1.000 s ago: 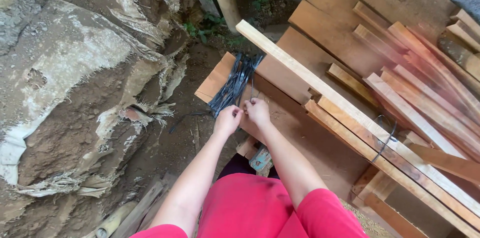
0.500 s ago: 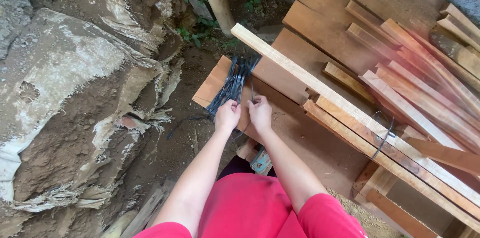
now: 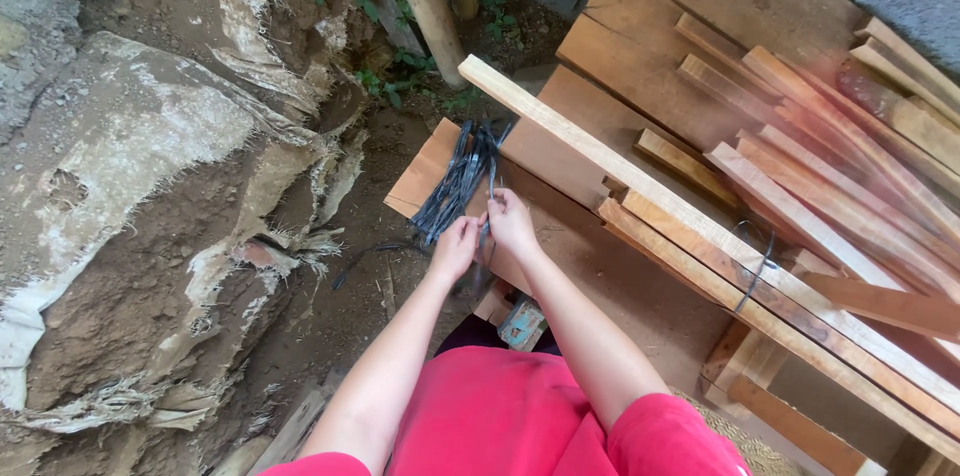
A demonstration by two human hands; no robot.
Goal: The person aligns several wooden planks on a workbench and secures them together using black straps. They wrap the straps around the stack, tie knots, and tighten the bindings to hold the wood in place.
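— What are the hands doing?

— Both are working at a bundle of dark strips [image 3: 462, 181] that is lying on a flat brown board [image 3: 425, 171]. The left hand [image 3: 455, 246] is curled, its fingers closed on the near end of the bundle. The right hand [image 3: 510, 221] is sitting just beside it, touching it, fingers pinched on a thin dark strand that is standing up from the bundle.

— Where is the bundle lying, relative to the long pale plank?

— Just on the near side of the pale plank [image 3: 640, 176], close to that plank's far end, and running almost square to it. The bundle's far tip is nearly reaching the plank.

— And around the plank?

— Beyond it, reddish wooden slats [image 3: 830, 146] are lying stacked slantwise. Past its far end a bamboo pole [image 3: 425, 1] is rising. Well away from the plank, across the bare earth, torn pale sheeting [image 3: 150, 146] is covering a mound.
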